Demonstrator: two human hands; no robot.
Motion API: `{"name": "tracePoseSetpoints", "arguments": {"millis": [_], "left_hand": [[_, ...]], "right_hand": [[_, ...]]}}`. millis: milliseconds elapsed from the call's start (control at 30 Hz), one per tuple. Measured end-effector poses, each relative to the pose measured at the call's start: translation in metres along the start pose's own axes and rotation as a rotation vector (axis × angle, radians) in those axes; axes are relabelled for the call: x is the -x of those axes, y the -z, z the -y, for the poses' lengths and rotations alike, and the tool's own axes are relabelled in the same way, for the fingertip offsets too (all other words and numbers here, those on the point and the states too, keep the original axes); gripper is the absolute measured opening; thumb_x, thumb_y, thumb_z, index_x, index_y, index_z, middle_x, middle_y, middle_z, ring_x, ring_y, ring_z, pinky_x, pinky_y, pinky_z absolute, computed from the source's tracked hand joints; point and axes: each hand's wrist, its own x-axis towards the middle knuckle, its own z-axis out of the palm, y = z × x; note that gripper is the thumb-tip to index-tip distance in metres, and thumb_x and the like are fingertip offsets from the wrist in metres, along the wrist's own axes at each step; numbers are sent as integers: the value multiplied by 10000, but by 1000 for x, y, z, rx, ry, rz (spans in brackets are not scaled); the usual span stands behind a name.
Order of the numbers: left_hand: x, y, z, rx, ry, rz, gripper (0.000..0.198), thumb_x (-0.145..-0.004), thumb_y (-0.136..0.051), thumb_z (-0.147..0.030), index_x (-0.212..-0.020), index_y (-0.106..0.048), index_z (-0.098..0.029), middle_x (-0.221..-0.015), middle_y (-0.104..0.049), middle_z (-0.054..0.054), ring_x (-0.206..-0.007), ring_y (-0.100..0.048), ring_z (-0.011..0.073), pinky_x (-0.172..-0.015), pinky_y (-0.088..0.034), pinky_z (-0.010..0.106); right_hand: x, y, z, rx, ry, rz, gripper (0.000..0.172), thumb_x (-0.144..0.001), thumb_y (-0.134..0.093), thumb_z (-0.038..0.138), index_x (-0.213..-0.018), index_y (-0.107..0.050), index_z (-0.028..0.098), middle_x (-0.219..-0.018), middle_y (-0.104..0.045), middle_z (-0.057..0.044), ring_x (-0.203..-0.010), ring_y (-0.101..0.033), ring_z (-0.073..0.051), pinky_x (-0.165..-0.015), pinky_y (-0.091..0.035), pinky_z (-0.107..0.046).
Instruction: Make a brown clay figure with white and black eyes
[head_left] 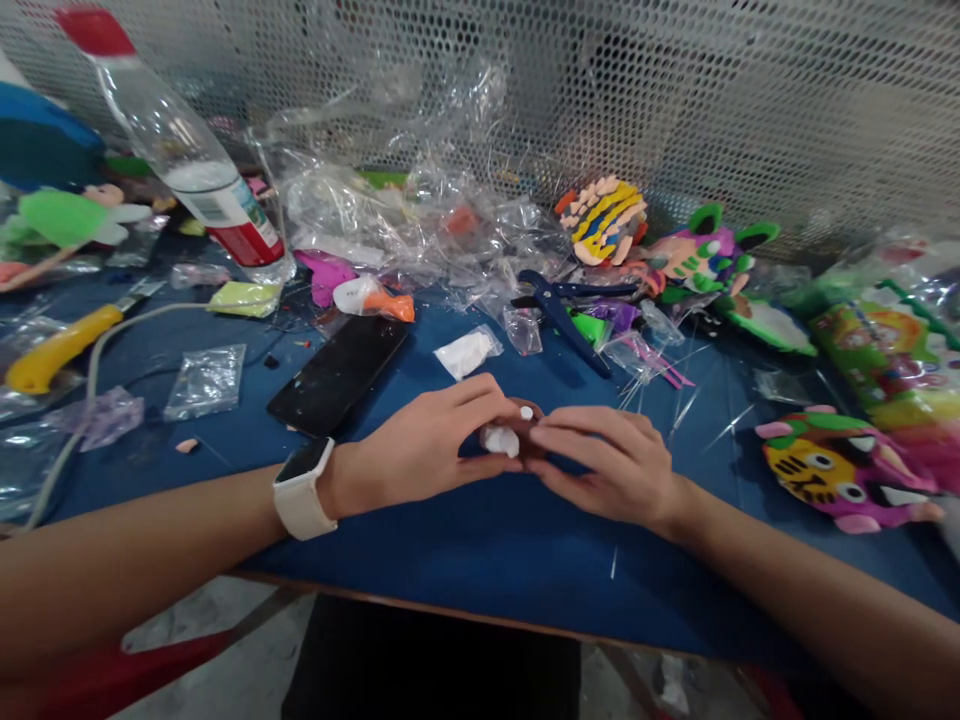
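My left hand (427, 440) and my right hand (607, 460) meet over the blue table (480, 540), fingertips pinched together. A small lump of white clay (501, 440) sits in my left fingers, with a tiny white bit (526, 412) at the fingertips. Under my right fingers lies a small dark brownish piece (534, 440), mostly hidden. A white smartwatch (302, 490) is on my left wrist.
A black phone (339, 372) lies left of my hands. Blue pliers (562, 312), crumpled clear plastic bags (420, 210), a tilted bottle (187, 150), a yellow-handled knife (60, 345) and colourful clay animal figures (840, 470) crowd the table. Perforated metal mesh (750, 90) backs it.
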Motion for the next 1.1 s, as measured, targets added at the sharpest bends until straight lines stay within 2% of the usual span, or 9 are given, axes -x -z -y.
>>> {"name": "tracePoseSetpoints", "arguments": {"millis": [300, 500, 567, 633, 700, 767, 867, 1000, 1100], "left_hand": [[-1, -7, 1, 249, -73, 25, 209, -923, -806, -339, -1028, -701, -193, -1042, -704, 48, -948, -684, 162, -864, -559, 268], [-3, -1, 2, 178, -112, 152, 100, -1034, -651, -281, -1095, -665, -202, -1099, -669, 68, -987, -661, 168, -867, -551, 275], [-4, 1, 1, 101, -111, 153, 110, -1066, -572, -275, -1072, -646, -194, -1063, -646, 65, -943, -634, 164, -837, -536, 275], [-4, 4, 2, 21, -115, 123, 180, -1088, -490, -263, -999, -625, -183, -1005, -618, 56, -874, -595, 153, -790, -510, 269], [-4, 7, 4, -19, -93, 53, 243, -1102, -428, -256, -948, -598, -178, -983, -593, 53, -846, -564, 147, -782, -491, 270], [-4, 10, 7, -34, -42, -48, 282, -1116, -387, -269, -925, -574, -177, -995, -574, 56, -852, -547, 148, -806, -483, 279], [-6, 11, 10, -100, 39, -104, 301, -1114, -407, -322, -886, -542, -179, -948, -562, 45, -824, -541, 153, -781, -459, 290], [-6, 10, 11, -154, 103, -43, 306, -1083, -466, -393, -868, -531, -185, -775, -570, 0, -694, -533, 151, -663, -386, 289], [-4, 7, 8, -121, 131, -14, 215, -1051, -490, -354, -944, -560, -181, -811, -629, 3, -674, -566, 144, -653, -393, 282]], "right_hand": [[-5, 5, 6, 43, 182, 167, 219, -1036, -633, 167, -1195, -751, 261, -971, -809, 14, -717, -719, -112, -580, -541, -265], [-2, 4, 8, 26, 198, 141, 163, -1047, -572, 162, -1104, -708, 231, -908, -788, -11, -697, -711, -143, -564, -542, -296], [1, 2, 2, 0, 73, 45, 113, -1029, -606, 176, -1082, -678, 245, -919, -776, -19, -756, -730, -164, -629, -581, -303], [5, -2, -7, -62, -187, -126, 97, -1038, -579, 199, -1045, -648, 267, -905, -748, -18, -790, -736, -180, -662, -600, -316], [8, -6, -17, -171, -408, -350, 78, -1051, -552, 222, -1029, -618, 255, -917, -710, -23, -701, -707, -156, -583, -576, -294], [9, -9, -25, -243, -489, -381, 19, -1036, -606, 234, -1043, -620, 243, -919, -705, -8, -573, -660, -113, -521, -550, -268], [10, -12, -28, -302, -536, -312, 125, -1031, -628, 209, -1146, -650, 252, -826, -708, 28, -527, -653, -100, -504, -545, -242], [8, -8, -21, -202, -354, -169, 172, -996, -683, 166, -1099, -748, 286, -851, -769, 16, -619, -687, -112, -548, -550, -240], [7, -4, -18, -210, -347, -91, 271, -980, -718, 183, -1216, -736, 314, -920, -807, 12, -673, -728, -133, -577, -586, -259]]}}
